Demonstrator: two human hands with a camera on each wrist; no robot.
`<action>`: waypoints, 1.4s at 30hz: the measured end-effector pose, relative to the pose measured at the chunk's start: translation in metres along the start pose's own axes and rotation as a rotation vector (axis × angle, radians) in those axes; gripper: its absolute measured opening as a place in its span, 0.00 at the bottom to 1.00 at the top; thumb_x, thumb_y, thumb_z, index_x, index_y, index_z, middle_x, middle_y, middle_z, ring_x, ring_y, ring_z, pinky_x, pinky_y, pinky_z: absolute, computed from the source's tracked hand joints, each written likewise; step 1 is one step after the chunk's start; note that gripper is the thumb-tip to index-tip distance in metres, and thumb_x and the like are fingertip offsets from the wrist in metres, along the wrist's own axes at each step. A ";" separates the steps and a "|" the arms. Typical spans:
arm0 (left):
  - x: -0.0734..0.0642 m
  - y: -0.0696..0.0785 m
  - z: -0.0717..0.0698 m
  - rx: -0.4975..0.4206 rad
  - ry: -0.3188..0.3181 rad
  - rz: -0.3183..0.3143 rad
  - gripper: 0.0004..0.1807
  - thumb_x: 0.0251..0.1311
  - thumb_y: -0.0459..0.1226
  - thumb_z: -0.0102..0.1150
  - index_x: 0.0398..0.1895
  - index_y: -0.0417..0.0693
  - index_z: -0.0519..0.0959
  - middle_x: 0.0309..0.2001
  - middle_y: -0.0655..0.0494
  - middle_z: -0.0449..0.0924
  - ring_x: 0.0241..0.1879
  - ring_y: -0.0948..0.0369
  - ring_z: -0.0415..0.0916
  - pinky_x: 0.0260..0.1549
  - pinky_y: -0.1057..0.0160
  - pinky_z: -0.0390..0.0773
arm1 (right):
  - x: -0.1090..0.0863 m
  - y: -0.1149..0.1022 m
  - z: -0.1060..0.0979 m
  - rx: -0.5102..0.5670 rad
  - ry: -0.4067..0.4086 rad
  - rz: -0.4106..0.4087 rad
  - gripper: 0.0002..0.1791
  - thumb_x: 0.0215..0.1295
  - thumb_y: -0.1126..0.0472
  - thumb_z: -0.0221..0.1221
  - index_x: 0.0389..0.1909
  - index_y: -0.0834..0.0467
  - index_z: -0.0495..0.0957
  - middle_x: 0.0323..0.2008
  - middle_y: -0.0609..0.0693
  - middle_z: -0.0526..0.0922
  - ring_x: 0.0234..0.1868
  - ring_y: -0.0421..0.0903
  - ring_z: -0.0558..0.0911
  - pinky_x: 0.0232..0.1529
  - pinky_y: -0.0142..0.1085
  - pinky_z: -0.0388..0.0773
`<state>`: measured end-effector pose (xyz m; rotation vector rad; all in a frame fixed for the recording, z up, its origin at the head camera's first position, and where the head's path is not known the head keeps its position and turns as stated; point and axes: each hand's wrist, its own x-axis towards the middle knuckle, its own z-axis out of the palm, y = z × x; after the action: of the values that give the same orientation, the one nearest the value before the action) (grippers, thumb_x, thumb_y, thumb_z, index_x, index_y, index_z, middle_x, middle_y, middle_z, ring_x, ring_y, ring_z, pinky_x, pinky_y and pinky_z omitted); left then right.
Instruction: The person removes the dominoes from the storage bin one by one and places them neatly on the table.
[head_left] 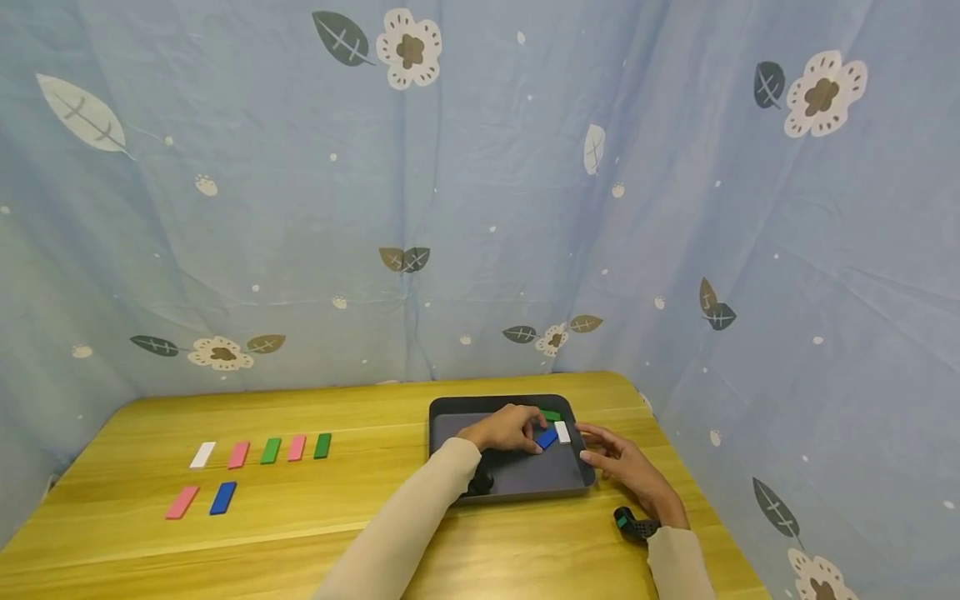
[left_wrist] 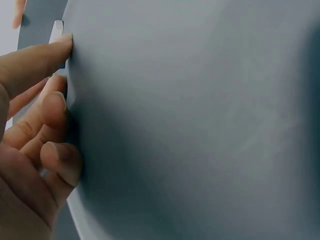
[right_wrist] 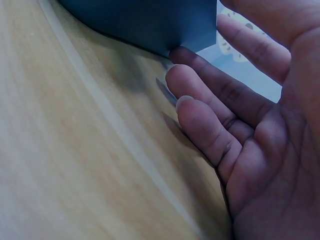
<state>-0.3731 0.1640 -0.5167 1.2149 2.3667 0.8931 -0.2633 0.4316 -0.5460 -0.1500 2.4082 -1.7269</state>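
Observation:
My left hand (head_left: pixel 506 427) reaches over the dark grey tray (head_left: pixel 513 479) with curled fingers. Its thumb and forefinger pinch a blue tile (head_left: pixel 548 438) lying towards the tray's right side; in the left wrist view only a sliver of blue shows between them. Close beside that tile lies a white tile (head_left: pixel 562 432), and a green tile (head_left: pixel 551 415) is behind, partly covered by the fingers. My right hand (head_left: pixel 628 468) is at the tray's right wall, fingers loosely bent. Some of its fingertips touch the tray's outside in the right wrist view.
Left of the tray, a back row on the wooden table (head_left: pixel 225 558) has a white tile (head_left: pixel 202 455), pink tiles (head_left: pixel 238 455) and green tiles (head_left: pixel 271 451). Nearer lie another pink tile (head_left: pixel 182 502) and a blue one. A patterned curtain (head_left: pixel 480 192) hangs behind and to the right.

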 end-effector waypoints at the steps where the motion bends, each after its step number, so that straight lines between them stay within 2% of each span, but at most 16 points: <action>1: 0.001 0.000 0.000 0.007 -0.008 -0.001 0.25 0.63 0.37 0.72 0.62 0.46 0.78 0.27 0.64 0.79 0.25 0.68 0.76 0.29 0.70 0.74 | 0.000 0.000 0.000 -0.001 -0.002 -0.002 0.31 0.74 0.53 0.63 0.75 0.42 0.68 0.68 0.54 0.73 0.63 0.55 0.75 0.40 0.43 0.75; 5: 0.002 0.002 -0.001 0.031 -0.045 -0.003 0.27 0.64 0.37 0.71 0.66 0.48 0.77 0.27 0.64 0.78 0.25 0.67 0.75 0.29 0.70 0.74 | 0.001 0.001 0.000 -0.009 -0.004 -0.010 0.31 0.75 0.53 0.62 0.76 0.43 0.68 0.68 0.55 0.73 0.61 0.56 0.75 0.39 0.43 0.75; 10: 0.001 0.003 -0.001 0.039 -0.040 -0.020 0.24 0.63 0.39 0.73 0.61 0.47 0.78 0.26 0.64 0.78 0.25 0.67 0.74 0.28 0.70 0.73 | 0.001 0.003 0.001 -0.010 -0.007 -0.007 0.30 0.75 0.53 0.62 0.76 0.42 0.67 0.68 0.55 0.73 0.60 0.56 0.75 0.38 0.42 0.75; 15: -0.001 0.004 -0.001 0.010 -0.012 -0.049 0.27 0.59 0.40 0.76 0.59 0.45 0.76 0.26 0.62 0.78 0.25 0.67 0.75 0.29 0.69 0.74 | 0.001 0.003 0.000 -0.004 -0.001 -0.013 0.30 0.75 0.52 0.62 0.75 0.41 0.68 0.68 0.55 0.73 0.62 0.56 0.75 0.44 0.43 0.76; 20: 0.000 0.001 -0.001 0.009 -0.029 -0.056 0.30 0.60 0.41 0.76 0.64 0.45 0.76 0.27 0.63 0.78 0.25 0.67 0.74 0.29 0.70 0.73 | 0.000 0.003 -0.001 -0.010 0.004 -0.015 0.31 0.73 0.51 0.63 0.75 0.41 0.68 0.68 0.54 0.73 0.64 0.55 0.74 0.51 0.43 0.77; 27: -0.002 0.000 -0.002 -0.023 -0.035 -0.047 0.28 0.61 0.39 0.75 0.63 0.45 0.77 0.27 0.60 0.78 0.24 0.66 0.73 0.28 0.69 0.72 | 0.000 0.002 0.000 -0.029 0.007 -0.012 0.31 0.74 0.52 0.63 0.75 0.41 0.68 0.67 0.54 0.74 0.58 0.56 0.76 0.39 0.42 0.75; 33: -0.006 0.005 -0.005 -0.064 -0.041 -0.060 0.25 0.63 0.36 0.72 0.63 0.43 0.78 0.29 0.56 0.80 0.24 0.66 0.72 0.28 0.69 0.71 | 0.000 0.001 0.000 -0.034 -0.002 -0.021 0.33 0.74 0.52 0.63 0.77 0.46 0.66 0.69 0.56 0.72 0.61 0.52 0.76 0.45 0.42 0.77; 37: -0.008 0.006 -0.006 -0.073 -0.036 -0.057 0.24 0.64 0.35 0.71 0.62 0.42 0.78 0.29 0.54 0.81 0.24 0.66 0.72 0.27 0.69 0.71 | 0.000 0.001 0.000 -0.037 -0.003 -0.025 0.33 0.74 0.52 0.63 0.77 0.47 0.66 0.69 0.57 0.72 0.60 0.52 0.77 0.40 0.43 0.76; 39: -0.009 0.006 -0.006 -0.070 -0.031 -0.057 0.24 0.64 0.35 0.72 0.61 0.42 0.79 0.29 0.54 0.81 0.24 0.66 0.72 0.27 0.69 0.71 | 0.000 0.000 0.000 -0.031 -0.001 -0.018 0.33 0.74 0.51 0.63 0.77 0.46 0.67 0.68 0.56 0.72 0.61 0.52 0.77 0.41 0.42 0.77; 42: -0.009 0.005 -0.005 -0.066 -0.022 -0.061 0.24 0.63 0.36 0.72 0.61 0.42 0.79 0.28 0.55 0.81 0.23 0.66 0.73 0.27 0.69 0.72 | -0.001 -0.001 0.000 -0.020 -0.001 -0.015 0.32 0.74 0.52 0.63 0.76 0.44 0.67 0.69 0.55 0.72 0.63 0.53 0.75 0.49 0.41 0.78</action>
<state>-0.3676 0.1569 -0.5091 1.1152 2.3246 0.9261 -0.2626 0.4314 -0.5451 -0.1718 2.4296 -1.7090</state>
